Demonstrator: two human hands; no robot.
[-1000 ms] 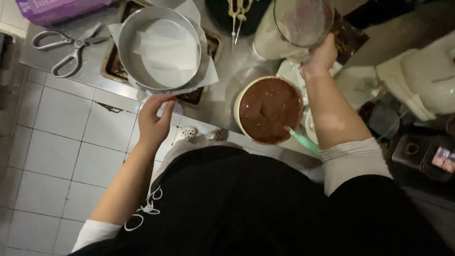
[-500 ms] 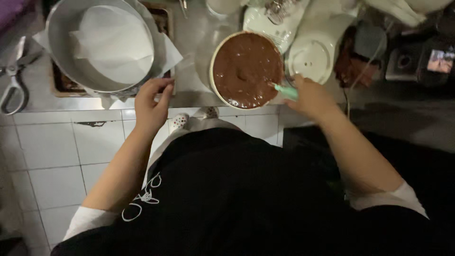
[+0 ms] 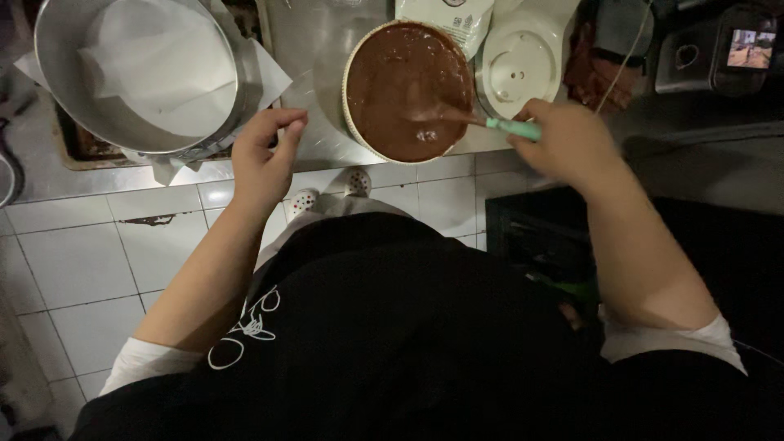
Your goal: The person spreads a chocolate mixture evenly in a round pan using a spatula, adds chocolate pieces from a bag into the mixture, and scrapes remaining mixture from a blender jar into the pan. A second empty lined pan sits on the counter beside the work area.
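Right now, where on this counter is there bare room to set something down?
One clear patch: the steel counter strip between the lined cake pan and the batter bowl, reaching the front edge by the left hand. Right of the bowl it is crowded: a white lid, a bag behind, and the right hand holding the spatula.

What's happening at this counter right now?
A person stands at a metal counter. Their right hand grips a teal-handled spatula whose blade sits in a bowl of brown batter. Their left hand rests at the counter edge beside a round metal pan lined with white paper.
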